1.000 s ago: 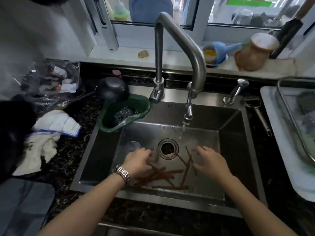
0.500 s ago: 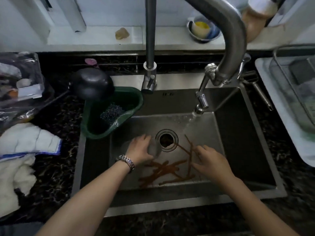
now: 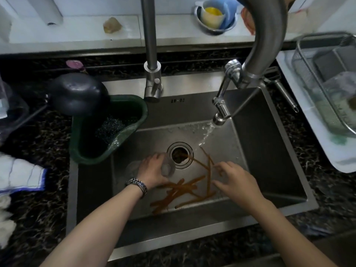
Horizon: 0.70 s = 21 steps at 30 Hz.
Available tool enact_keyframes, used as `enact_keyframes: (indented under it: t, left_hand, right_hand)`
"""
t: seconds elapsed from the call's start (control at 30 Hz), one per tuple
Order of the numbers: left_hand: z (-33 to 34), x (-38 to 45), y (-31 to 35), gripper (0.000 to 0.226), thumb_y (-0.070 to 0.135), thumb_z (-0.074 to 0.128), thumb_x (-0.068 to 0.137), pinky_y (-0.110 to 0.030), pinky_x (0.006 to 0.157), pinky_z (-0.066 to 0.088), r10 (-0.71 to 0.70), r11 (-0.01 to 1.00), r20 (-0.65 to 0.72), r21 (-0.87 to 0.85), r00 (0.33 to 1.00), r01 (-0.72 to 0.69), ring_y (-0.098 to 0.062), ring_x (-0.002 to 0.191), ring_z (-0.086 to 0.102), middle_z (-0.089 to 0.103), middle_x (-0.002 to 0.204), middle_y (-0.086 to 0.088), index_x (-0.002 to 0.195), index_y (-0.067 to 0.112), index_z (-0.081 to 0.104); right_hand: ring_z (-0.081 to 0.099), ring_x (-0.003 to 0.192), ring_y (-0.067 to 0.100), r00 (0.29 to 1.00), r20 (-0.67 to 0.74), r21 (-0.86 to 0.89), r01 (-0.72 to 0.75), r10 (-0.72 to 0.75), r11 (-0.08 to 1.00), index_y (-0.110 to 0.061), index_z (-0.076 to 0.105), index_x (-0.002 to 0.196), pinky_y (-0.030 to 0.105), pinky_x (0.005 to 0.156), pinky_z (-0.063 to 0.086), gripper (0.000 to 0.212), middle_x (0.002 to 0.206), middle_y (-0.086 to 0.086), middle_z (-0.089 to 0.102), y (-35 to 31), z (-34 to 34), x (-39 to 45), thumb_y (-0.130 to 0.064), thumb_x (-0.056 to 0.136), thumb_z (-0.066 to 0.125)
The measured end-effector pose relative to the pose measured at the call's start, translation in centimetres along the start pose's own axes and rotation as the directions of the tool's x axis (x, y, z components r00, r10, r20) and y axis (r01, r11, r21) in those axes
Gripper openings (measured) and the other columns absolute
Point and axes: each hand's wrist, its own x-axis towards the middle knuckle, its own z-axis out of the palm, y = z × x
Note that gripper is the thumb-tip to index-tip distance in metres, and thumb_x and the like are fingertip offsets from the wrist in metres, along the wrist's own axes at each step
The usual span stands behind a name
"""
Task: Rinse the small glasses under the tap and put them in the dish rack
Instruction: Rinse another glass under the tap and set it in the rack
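Both forearms are bare, no sleeves in sight. The left hand has a silver metal link-bracelet watch at the wrist. The right hand has no ring, band or glove.

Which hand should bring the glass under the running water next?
Left. The left hand already grips a glass by the drain; the right hand is open over the chopsticks, holding nothing.

Dark speckled countertop, perhaps granite.
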Motion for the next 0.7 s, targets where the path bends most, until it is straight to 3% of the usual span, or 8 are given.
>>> enact_keyframes:
  t: [0.13, 0.3, 0.43, 0.7]
  left_hand:
    - [-0.4, -0.2, 0.5, 0.081, 0.048, 0.081, 0.06, -0.03, 0.091, 0.041, -0.025, 0.999, -0.02, -0.032, 0.999, 0.024, -0.024, 0.114, 0.054, 0.054, 0.128, -0.001, 0.131, 0.027, 0.047]
    - [-1.2, -1.3, 2.3, 0.079, 0.042, 0.08, 0.061, -0.028, 0.085, 0.042, -0.077, 0.99, -0.129, -0.128, 0.989, 0.06, -0.022, 0.108, 0.057, 0.056, 0.122, 0.0, 0.13, 0.021, 0.049]
    - [-1.7, -3.1, 4.1, 0.075, 0.041, 0.082, 0.059, -0.023, 0.075, 0.043, -0.121, 0.962, -0.21, -0.267, 0.97, 0.062, -0.014, 0.101, 0.057, 0.057, 0.114, 0.006, 0.125, 0.029, 0.05]
    - [-2.5, -6.8, 10.1, 0.074, 0.045, 0.087, 0.054, -0.01, 0.08, 0.04, -0.185, 0.881, -0.288, -0.473, 0.939, 0.028, -0.001, 0.1, 0.055, 0.058, 0.109, 0.014, 0.119, 0.03, 0.054]
  right_hand:
    - [0.055, 0.107, 0.007, 1.0, 0.008, 0.007, 0.023, -0.023, 1.0, -0.029, 0.053, 0.125, 0.019, 0.079, 0.04, 0.044, 0.117, -0.011, 0.058, 0.6, -0.4, -0.1, -0.042, 0.085, 0.065]
    - [0.054, 0.106, 0.006, 0.997, 0.041, 0.044, 0.064, -0.066, 0.997, -0.029, 0.053, 0.124, 0.022, 0.086, 0.045, 0.043, 0.117, -0.011, 0.057, 1.1, -1.7, 0.1, -0.04, 0.084, 0.066]
    - [0.053, 0.106, 0.003, 0.989, 0.068, 0.103, 0.122, -0.13, 0.987, -0.029, 0.053, 0.123, 0.021, 0.086, 0.047, 0.044, 0.118, -0.012, 0.056, 1.4, -2.6, 0.3, -0.037, 0.083, 0.069]
    - [0.049, 0.115, 0.002, 0.942, 0.134, 0.276, 0.262, -0.307, 0.925, -0.034, 0.041, 0.134, 0.031, 0.096, 0.05, 0.073, 0.131, -0.016, 0.045, 1.2, -3.8, 0.5, -0.038, 0.072, 0.078]
